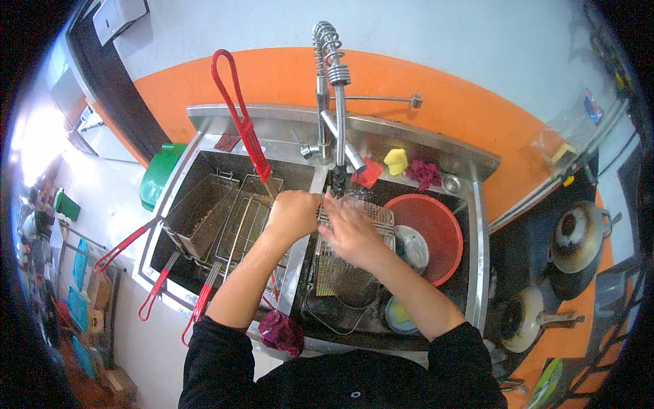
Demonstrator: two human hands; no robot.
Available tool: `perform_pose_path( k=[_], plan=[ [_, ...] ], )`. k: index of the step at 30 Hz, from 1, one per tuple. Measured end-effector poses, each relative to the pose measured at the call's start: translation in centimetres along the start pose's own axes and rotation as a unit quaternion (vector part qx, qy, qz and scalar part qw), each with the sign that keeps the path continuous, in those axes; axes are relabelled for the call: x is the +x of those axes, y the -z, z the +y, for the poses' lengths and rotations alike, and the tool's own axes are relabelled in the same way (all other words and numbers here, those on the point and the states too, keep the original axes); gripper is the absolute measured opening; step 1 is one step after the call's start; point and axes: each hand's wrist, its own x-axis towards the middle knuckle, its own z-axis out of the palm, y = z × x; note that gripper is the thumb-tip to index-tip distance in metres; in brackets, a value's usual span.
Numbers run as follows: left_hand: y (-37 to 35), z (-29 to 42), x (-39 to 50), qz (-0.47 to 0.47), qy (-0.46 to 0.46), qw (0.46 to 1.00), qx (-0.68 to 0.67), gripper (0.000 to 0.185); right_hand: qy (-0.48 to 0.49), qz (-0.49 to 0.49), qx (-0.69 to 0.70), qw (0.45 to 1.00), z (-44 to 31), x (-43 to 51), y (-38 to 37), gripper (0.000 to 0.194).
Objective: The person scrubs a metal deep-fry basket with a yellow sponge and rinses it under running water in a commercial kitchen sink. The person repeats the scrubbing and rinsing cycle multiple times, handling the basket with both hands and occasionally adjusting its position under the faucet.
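Note:
My left hand (294,212) is closed around the metal shaft of a fryer basket handle (242,122), whose red coated loop points up and away from me. A wire-mesh fryer basket (334,273) lies tilted in the right basin, below my hands; the joint between it and the handle is hidden. My right hand (355,232), blurred, is over this basket with its fingers extended and nothing seen in them. Just beyond my fingertips hangs the black spray head (338,180) of a spring faucet (327,56), with water splashing beneath it.
Several fryer baskets (202,217) with red handles fill the left basin. Right of my hand stand a red plastic basin (444,240) and a metal lid (411,249). Cloths and a yellow sponge (396,161) lie on the back ledge. A purple cloth (281,332) hangs at the front edge.

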Motion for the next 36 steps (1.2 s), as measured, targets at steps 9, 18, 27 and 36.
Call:
perform_pose_path(
  k=[9,18,27,36],
  plan=[
    [-0.5,-0.4,0.4,0.006,0.029,0.999,0.021,0.012,-0.062,-0.027,-0.064,0.996,0.6,1.0,-2.6,0.050],
    [-0.3,-0.5,-1.0,0.024,0.075,0.997,0.011,0.013,0.052,0.026,0.001,0.998,4.7,-5.9,0.8,0.041],
    [0.6,0.5,-2.5,0.006,0.081,0.996,0.034,0.013,-0.086,0.079,0.208,0.971,6.7,-5.8,2.3,0.025],
    [0.4,1.3,-5.0,0.029,0.093,0.995,0.020,0.016,-0.019,-0.021,0.039,0.999,4.3,-0.1,0.6,0.052]
  ],
)
